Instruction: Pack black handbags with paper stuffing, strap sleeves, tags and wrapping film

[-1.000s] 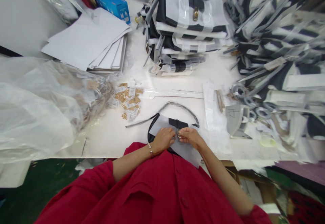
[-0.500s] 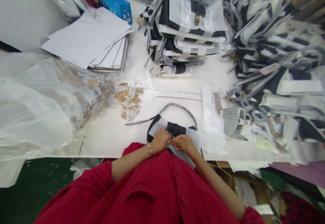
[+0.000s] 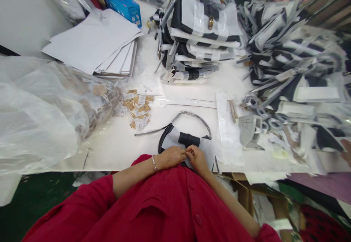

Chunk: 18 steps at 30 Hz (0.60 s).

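Observation:
A black handbag (image 3: 173, 136), partly covered with white paper, lies at the table's front edge against my red shirt. Its wrapped strap (image 3: 196, 114) curves out behind it. My left hand (image 3: 173, 157) rests over the bag's lower front, fingers bent and closed on it. From the other side, my right hand (image 3: 196, 158) meets it with thumb and fingers pinched together. The fingertips of both hands touch at the bag's front, just below the black band (image 3: 189, 139). What the right fingers pinch is too small and covered to make out.
Tan and white tags (image 3: 138, 106) lie left of the bag, by a large clear plastic bag (image 3: 41, 114). Wrapped handbags (image 3: 205, 26) are stacked behind; more (image 3: 296, 59) pile up right. White sheets (image 3: 93, 39) and a blue box (image 3: 120, 2) are back left. Tape rolls (image 3: 274, 124) lie right.
My right hand has turned more upright, its fingers curling in closer to the left. My left hand has flattened and lowered slightly over the bag. The handbag stays in nearly the same place.

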Tool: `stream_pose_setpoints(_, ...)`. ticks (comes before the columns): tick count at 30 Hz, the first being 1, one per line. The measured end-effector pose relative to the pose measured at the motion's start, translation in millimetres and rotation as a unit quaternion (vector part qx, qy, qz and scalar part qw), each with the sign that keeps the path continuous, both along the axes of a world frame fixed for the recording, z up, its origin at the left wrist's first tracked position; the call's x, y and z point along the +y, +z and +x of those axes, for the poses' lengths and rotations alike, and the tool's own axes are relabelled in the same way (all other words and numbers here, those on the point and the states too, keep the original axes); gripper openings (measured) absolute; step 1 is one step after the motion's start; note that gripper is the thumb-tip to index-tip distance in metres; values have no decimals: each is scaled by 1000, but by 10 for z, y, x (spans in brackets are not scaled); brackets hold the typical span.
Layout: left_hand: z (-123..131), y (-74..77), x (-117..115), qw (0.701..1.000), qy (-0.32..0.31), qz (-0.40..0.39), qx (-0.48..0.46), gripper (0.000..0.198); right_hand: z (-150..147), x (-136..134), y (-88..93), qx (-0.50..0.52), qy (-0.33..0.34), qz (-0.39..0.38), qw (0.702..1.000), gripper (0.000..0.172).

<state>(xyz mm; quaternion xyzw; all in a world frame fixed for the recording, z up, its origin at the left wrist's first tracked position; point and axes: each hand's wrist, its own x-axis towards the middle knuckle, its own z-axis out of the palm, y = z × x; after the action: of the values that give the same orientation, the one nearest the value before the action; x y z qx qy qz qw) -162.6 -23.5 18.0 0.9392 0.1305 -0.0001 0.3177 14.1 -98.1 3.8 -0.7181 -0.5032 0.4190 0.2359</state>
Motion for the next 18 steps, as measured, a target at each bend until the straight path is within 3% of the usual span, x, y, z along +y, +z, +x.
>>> stream_pose_setpoints(4,-34,-12,33,998,-54,34,6,30,43,-59,-59,-26,35,53,998,9)
stream_pose_setpoints(7,-76,30,35,996,-60,72,3,42,65,-57,-65,-28,47,54,997,9)
stream_pose_setpoints(12,-56,56,21,990,-37,138,-16,20,118,96,2,2,35,3,999,7)
stream_pose_setpoints(18,205,9,191,983,-13,183,-14,22,324,444,-9,11,-30,-66,997,5)
